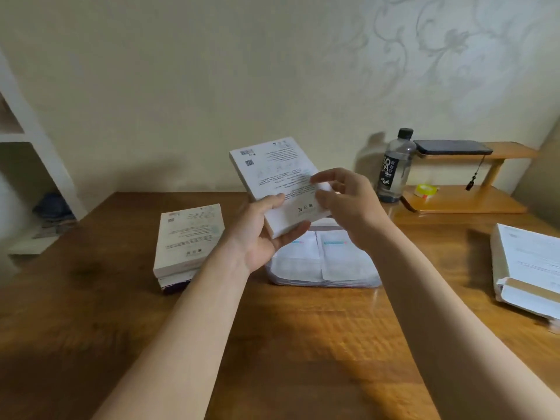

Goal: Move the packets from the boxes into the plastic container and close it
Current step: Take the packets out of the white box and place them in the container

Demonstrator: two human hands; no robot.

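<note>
Hands up over the wooden table (303, 344), both on one white box (272, 177), printed face up and tilted, far end raised toward 12 o'clock.

Left hand (260, 234): grips the box's near end from below, fingers curled under it, thumb laid across the printed face.

Right hand (348, 204): fingers close together and narrow, pinching the box's near right corner. Whether the end flap is open cannot be told.

Plastic container (324, 268): translucent, on the table directly beneath the held box, at frame centre. White packets (333, 253) with blue strips lie inside, flat. Lid on or off: cannot tell.

Stack of boxes (188, 237): at 9 o'clock of the container, near it but apart, white one on top, a darker edge showing below.

Water bottle (395, 168): upright at 1 o'clock, black cap, dark label. Beside it a wooden riser (472, 204), with a dark phone (453, 147) on its top tier and a yellow tape roll (426, 190) on the lower one.

Cardboard parcel (530, 268): at 3 o'clock, table's right edge, well apart from the container.
</note>
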